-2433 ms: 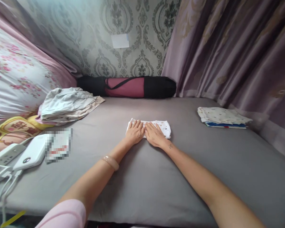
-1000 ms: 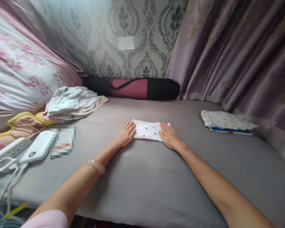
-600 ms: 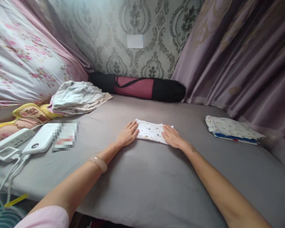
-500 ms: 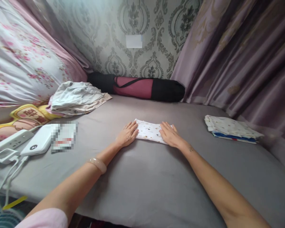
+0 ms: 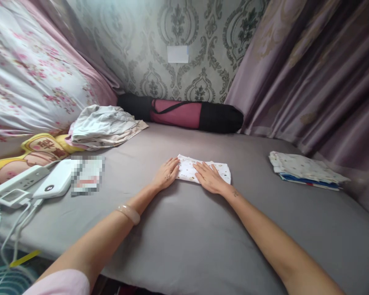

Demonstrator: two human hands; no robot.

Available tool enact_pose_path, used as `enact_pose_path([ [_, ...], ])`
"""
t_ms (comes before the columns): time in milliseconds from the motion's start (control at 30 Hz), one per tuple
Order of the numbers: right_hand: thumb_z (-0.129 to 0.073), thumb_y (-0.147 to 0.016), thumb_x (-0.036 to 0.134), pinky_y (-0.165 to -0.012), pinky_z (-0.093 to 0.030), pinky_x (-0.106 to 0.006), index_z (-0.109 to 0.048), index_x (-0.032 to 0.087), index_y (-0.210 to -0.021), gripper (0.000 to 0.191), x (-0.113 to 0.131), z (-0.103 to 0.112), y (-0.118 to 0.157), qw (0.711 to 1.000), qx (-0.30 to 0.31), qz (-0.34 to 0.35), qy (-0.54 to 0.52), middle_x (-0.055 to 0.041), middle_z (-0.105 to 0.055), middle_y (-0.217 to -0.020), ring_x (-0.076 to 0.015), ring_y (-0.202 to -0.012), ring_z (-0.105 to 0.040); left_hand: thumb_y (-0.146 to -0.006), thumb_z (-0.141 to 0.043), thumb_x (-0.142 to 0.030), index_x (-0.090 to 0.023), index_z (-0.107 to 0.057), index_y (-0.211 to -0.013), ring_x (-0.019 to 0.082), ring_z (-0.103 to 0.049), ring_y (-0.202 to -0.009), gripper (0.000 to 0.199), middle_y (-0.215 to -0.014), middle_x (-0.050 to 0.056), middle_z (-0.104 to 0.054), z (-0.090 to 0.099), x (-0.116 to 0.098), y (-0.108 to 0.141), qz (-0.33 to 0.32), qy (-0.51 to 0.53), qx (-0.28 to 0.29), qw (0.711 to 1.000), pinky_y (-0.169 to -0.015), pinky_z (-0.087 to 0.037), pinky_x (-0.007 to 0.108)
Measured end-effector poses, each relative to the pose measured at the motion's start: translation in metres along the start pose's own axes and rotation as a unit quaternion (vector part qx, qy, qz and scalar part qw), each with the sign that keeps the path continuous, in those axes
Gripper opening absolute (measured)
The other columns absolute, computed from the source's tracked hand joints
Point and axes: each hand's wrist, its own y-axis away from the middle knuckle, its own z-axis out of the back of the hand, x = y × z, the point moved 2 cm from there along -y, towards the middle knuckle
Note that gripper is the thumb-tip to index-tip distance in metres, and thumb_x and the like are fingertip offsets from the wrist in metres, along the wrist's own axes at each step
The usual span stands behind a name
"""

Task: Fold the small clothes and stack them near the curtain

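Observation:
A folded white cloth with small printed figures lies flat on the grey bed sheet in front of me. My left hand rests at its left edge, fingers stretched out and touching it. Across the cloth's middle and right part lies my right hand, palm down with the fingers spread. Neither hand grips anything. Part of the cloth is hidden under the right hand.
Folded printed clothes are stacked at the right. A crumpled pile of clothes, a yellow cushion, a power strip and a white power bank are at the left. A long black-and-red bag lies along the wall.
My right hand has slid left from the cloth's right edge onto its middle, uncovering the right end. The left hand stays at the left edge. The view has shifted slightly.

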Motion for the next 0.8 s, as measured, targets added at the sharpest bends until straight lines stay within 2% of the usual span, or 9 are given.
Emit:
enact_pose_path([
  [67, -0.016, -0.099, 0.043, -0.117, -0.008, -0.052, -0.033, 0.022, -0.15, 0.057, 0.004, 0.007, -0.004, 1.0, 0.008, -0.008, -0.012, -0.005, -0.029, -0.156, -0.0236, -0.146, -0.019, -0.098, -0.026, -0.034, -0.018, -0.048, -0.137, 0.019, -0.035, -0.14, 0.048, -0.146, 0.006, -0.047, 0.0, 0.001, 0.0, 0.003, 0.018, -0.011, 1.0, -0.117, -0.029, 0.038],
  [200, -0.015, -0.1, 0.041, -0.117, -0.007, -0.052, -0.038, 0.021, -0.147, 0.056, 0.017, 0.016, -0.021, 0.999, -0.031, 0.01, -0.012, -0.0057, -0.031, -0.156, -0.0212, -0.145, -0.02, -0.098, -0.027, -0.032, -0.017, -0.05, -0.135, 0.018, -0.036, -0.139, 0.046, -0.145, 0.007, -0.049, -0.001, 0.003, -0.001, 0.0, 0.03, -0.024, 0.999, -0.117, -0.03, 0.037],
  [300, -0.017, -0.1, 0.04, -0.118, -0.006, -0.049, -0.033, 0.017, -0.149, 0.057, 0.027, 0.012, -0.034, 0.998, -0.05, 0.039, -0.004, -0.0061, -0.028, -0.157, -0.0201, -0.146, -0.017, -0.098, -0.028, -0.03, -0.013, -0.051, -0.134, 0.019, -0.036, -0.14, 0.046, -0.144, 0.009, -0.049, 0.0, 0.002, -0.001, 0.002, 0.04, -0.023, 0.999, -0.118, -0.028, 0.036],
  [367, -0.017, -0.1, 0.04, -0.118, -0.007, -0.047, -0.031, 0.016, -0.15, 0.058, 0.03, 0.003, -0.04, 0.998, -0.041, 0.048, 0.004, -0.0061, -0.026, -0.158, -0.02, -0.147, -0.016, -0.097, -0.028, -0.03, -0.011, -0.052, -0.133, 0.019, -0.036, -0.139, 0.046, -0.143, 0.011, -0.05, 0.001, 0.001, -0.001, 0.003, 0.053, -0.025, 0.998, -0.118, -0.027, 0.035],
  [500, -0.019, -0.1, 0.04, -0.118, -0.011, -0.044, -0.03, 0.014, -0.151, 0.058, 0.031, -0.01, -0.042, 0.998, -0.026, 0.054, 0.02, -0.0066, -0.025, -0.158, -0.0211, -0.146, -0.017, -0.098, -0.028, -0.03, -0.015, -0.053, -0.129, 0.017, -0.044, -0.133, 0.044, -0.138, 0.009, -0.055, 0.004, 0.002, -0.002, 0.037, 0.094, -0.049, 0.994, -0.115, -0.032, 0.034],
  [600, -0.019, -0.099, 0.039, -0.118, -0.012, -0.044, -0.029, 0.013, -0.151, 0.058, 0.03, -0.01, -0.041, 0.998, -0.022, 0.06, 0.023, -0.0075, -0.024, -0.158, -0.022, -0.146, -0.016, -0.098, -0.026, -0.032, -0.018, -0.054, -0.128, 0.017, -0.049, -0.128, 0.043, -0.135, 0.008, -0.057, 0.006, 0.005, -0.002, 0.072, 0.13, -0.063, 0.987, -0.112, -0.036, 0.034],
  [733, -0.02, -0.099, 0.039, -0.118, -0.011, -0.046, -0.03, 0.014, -0.15, 0.058, 0.032, -0.004, -0.044, 0.999, 0.0, 0.053, 0.002, -0.0079, -0.025, -0.158, -0.0224, -0.146, -0.018, -0.098, -0.027, -0.034, -0.016, -0.054, -0.127, 0.018, -0.052, -0.126, 0.044, -0.132, 0.009, -0.059, 0.006, 0.008, -0.002, 0.089, 0.151, -0.076, 0.982, -0.11, -0.038, 0.034],
  [800, -0.019, -0.1, 0.038, -0.118, -0.009, -0.047, -0.031, 0.014, -0.15, 0.057, 0.036, -0.001, -0.048, 0.999, -0.012, 0.048, -0.009, -0.0078, -0.027, -0.157, -0.0219, -0.146, -0.019, -0.097, -0.027, -0.034, -0.016, -0.055, -0.125, 0.019, -0.052, -0.125, 0.043, -0.132, 0.009, -0.059, 0.005, 0.009, -0.002, 0.094, 0.16, -0.082, 0.979, -0.11, -0.039, 0.035],
])
